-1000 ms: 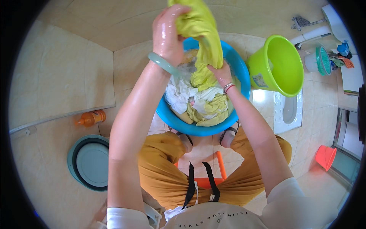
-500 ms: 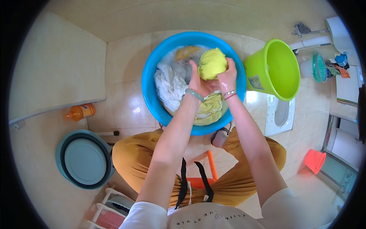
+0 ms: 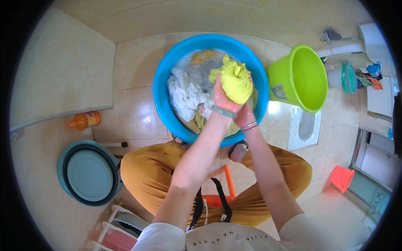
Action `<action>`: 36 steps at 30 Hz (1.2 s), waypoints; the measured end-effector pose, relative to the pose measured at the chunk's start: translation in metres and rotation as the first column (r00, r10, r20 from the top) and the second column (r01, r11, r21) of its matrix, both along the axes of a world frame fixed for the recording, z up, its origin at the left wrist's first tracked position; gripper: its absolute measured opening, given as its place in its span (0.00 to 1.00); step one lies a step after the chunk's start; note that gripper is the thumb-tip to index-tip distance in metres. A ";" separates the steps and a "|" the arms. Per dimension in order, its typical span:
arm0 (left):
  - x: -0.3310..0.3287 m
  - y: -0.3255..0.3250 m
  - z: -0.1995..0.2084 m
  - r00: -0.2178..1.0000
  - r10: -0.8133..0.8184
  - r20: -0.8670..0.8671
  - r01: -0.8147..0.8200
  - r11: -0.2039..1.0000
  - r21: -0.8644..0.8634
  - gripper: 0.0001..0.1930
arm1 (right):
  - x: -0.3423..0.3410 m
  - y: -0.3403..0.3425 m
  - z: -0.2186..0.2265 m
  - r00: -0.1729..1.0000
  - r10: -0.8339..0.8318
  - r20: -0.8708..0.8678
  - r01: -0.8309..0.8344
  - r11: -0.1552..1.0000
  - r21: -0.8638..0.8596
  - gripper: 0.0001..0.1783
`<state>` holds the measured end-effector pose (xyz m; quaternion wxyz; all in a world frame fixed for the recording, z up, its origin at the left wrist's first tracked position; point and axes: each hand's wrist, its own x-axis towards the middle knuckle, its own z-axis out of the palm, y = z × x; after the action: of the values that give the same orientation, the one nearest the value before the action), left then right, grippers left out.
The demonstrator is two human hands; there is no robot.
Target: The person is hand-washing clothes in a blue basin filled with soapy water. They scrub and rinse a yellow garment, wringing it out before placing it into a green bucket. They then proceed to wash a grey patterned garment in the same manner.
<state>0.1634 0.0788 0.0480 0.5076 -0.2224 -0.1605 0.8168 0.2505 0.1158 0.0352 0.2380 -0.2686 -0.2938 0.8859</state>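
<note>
Yellow cloth gripped by both hands, over blue basin holding white laundry, sudsy water

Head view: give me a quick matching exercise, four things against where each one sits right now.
Things:
1. yellow cloth
2. green bucket
3. orange bottle
4. white laundry

Places:
A. lying on the floor left of the blue basin
B. bunched in both hands above the basin
C. inside the basin, left part
D. right of the basin

Pairs: 1-B, 2-D, 3-A, 4-C
</note>
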 end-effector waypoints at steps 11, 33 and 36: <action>0.045 -0.062 0.033 0.965 -0.262 0.027 0.254 0.953 0.166 0.30 | -0.026 0.017 -0.002 0.883 -0.003 -0.469 -0.237 0.860 -0.452 0.33; 0.021 -0.022 0.018 0.048 -0.878 -0.477 -0.484 0.397 -0.780 0.28 | -0.086 0.086 0.021 0.713 0.198 0.672 -0.658 0.518 0.546 0.21; 0.025 -0.019 -0.005 0.036 -0.899 -0.437 -0.499 0.363 -0.787 0.30 | -0.087 0.081 0.012 0.661 0.021 0.750 -0.734 0.227 0.640 0.22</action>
<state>0.1885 0.0601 0.0429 0.4049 0.1331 0.7334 0.5297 0.1634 0.1965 0.0471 -0.0046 -0.2613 -0.8556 0.4469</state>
